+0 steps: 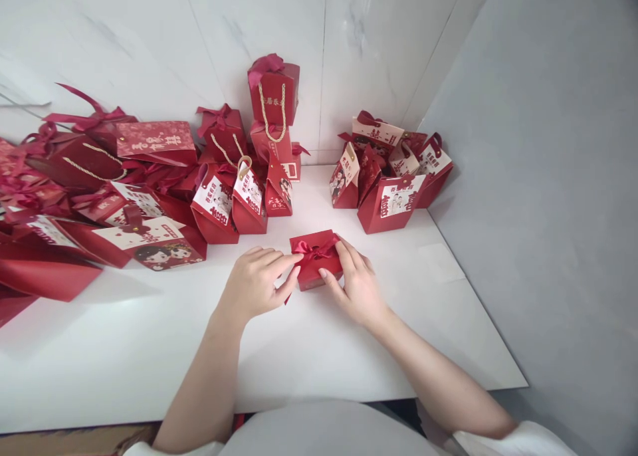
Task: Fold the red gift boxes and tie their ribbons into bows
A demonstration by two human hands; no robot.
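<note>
Nearest, on the white tabletop (309, 356), L hand (256, 283) has index & thumb tips close together at the left loop of a satin bow (315, 249); can't tell if ribbon's pinched btwn them. R hand (359, 280) has thumb & fingers apart, resting on the right end of the red box (311, 282), which sits btwn the 2 hands. Box = sm., deep red, matte-looking, w/ shiny crimson ribbon tied on top & a tail hanging by L thumb; print on its front too faint to read. Left of L hand, a bit beyond: cartoon-couple box (167, 253), pale flap w/ red lettering, and a heap of red boxes (50, 197). Just past L hand: 2 white-labelled boxes (217, 207), each w/ big red 囍, smaller lines illegible; next to them, couple-print box (280, 197) reading 大喜日子. Past R hand: box cluster (391, 210), front label also 囍 plus cartoon figs. Farther, straight beyond the hands: rope-handled box (274, 97) atop another, gold text partly covered, 居乐 legible; behind, marbled wall (209, 24).
</note>
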